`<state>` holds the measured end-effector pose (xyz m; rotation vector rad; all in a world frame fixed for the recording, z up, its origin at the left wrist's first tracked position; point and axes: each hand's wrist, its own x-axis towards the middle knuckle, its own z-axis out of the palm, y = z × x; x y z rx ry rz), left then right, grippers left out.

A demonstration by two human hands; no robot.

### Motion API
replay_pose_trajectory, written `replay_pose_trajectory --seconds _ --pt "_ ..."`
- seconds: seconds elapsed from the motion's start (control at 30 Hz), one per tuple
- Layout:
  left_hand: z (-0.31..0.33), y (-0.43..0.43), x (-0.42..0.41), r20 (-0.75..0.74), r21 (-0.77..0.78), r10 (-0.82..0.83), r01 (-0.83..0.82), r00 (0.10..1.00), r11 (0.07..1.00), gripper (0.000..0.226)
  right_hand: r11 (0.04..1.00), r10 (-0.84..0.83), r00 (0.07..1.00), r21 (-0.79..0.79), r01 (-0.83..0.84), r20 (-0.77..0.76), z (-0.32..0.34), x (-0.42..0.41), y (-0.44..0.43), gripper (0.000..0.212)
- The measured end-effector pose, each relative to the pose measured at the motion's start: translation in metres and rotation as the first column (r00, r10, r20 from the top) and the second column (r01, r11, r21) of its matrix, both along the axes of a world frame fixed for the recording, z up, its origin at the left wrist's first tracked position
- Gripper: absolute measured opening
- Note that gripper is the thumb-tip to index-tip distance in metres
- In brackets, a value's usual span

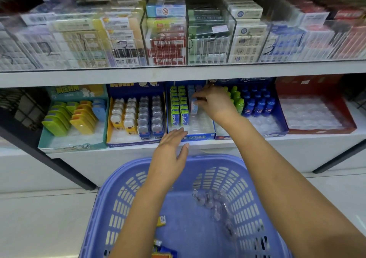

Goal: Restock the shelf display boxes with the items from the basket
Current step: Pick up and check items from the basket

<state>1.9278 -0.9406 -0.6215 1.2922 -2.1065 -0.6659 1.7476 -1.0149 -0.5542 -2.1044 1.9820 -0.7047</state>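
My right hand [213, 103] pinches a blue pack [193, 104] in the blue display box [200, 136]. Left hand [171, 150] flat, fingers straight and together, above the basket [217, 158].

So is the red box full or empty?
Empty: the red box holds only a bare clear tray, with no items in its slots.

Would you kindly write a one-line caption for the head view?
Right hand holds a blue pack in the blue display box while the open left hand hovers above the basket.
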Motion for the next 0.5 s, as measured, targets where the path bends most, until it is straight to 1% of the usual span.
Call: replay_pose_trajectory --seconds 0.17,0.23,0.33,0.4,0.43,0.5 --pt "-0.001 -0.001 0.000 0.001 0.011 -0.004 0.004 1.000 1.000 0.041 0.995 -0.002 0.994 0.102 0.012 -0.105 -0.003 0.006 -0.003 0.030" --pt "0.000 -0.001 0.000 -0.005 0.023 -0.010 0.010 1.000 1.000 0.042 0.993 -0.010 0.994 0.118 0.023 -0.112 -0.002 0.009 -0.004 0.030" --pt "0.004 0.001 0.002 -0.034 0.060 -0.034 0.036 0.999 0.998 0.042 0.992 -0.048 0.997 0.117 0.056 -0.068 0.002 0.010 0.001 0.030" --pt "0.007 0.005 0.007 -0.094 0.084 -0.028 0.036 0.995 0.996 0.038 0.995 -0.073 0.997 0.069 0.075 -0.037 0.002 0.010 0.012 0.033" --pt "0.008 0.007 0.011 -0.126 0.083 -0.014 0.024 0.992 0.996 0.035 0.996 -0.087 0.996 0.021 0.087 0.012 0.001 0.010 0.021 0.032" --pt "0.008 0.011 0.019 -0.175 0.078 0.033 -0.020 0.984 0.997 0.026 0.994 -0.088 0.978 -0.050 0.099 0.189 -0.003 0.014 0.045 0.019"
